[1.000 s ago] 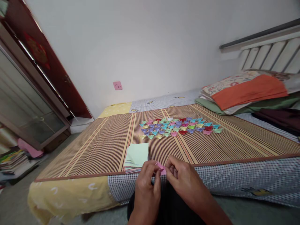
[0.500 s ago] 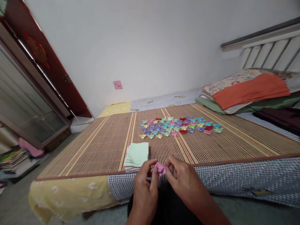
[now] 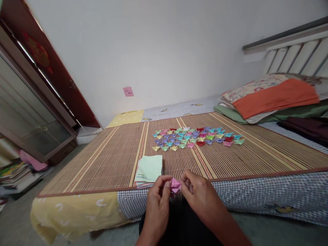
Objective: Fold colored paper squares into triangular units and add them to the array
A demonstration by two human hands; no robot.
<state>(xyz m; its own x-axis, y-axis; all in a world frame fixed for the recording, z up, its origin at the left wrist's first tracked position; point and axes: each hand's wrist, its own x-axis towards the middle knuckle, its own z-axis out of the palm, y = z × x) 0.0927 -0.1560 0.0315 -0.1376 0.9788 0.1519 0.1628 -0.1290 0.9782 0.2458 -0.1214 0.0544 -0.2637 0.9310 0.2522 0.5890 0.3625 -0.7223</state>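
Note:
A small pink folded paper piece (image 3: 175, 185) is pinched between my two hands at the bed's front edge. My left hand (image 3: 159, 198) grips its left side with thumb and forefinger. At its right side, the thumb and fingers of my right hand (image 3: 197, 189) are closed on it. Just beyond my left hand lies a stack of paper sheets (image 3: 150, 168), pale green on top with other colours beneath. Farther back, several rows of small folded paper boats (image 3: 191, 145) in many colours stand on the striped mat (image 3: 110, 160).
Folded bedding with an orange band (image 3: 279, 97) is piled at the back right, with a dark folded cloth (image 3: 304, 128) before it. A checked sheet (image 3: 251, 196) hangs over the bed's front edge. Books (image 3: 15, 176) lie low at the far left.
The pink paper has turned slightly and looks more opened out between my fingers. My left thumb has shifted a little to the left; the rest stays put.

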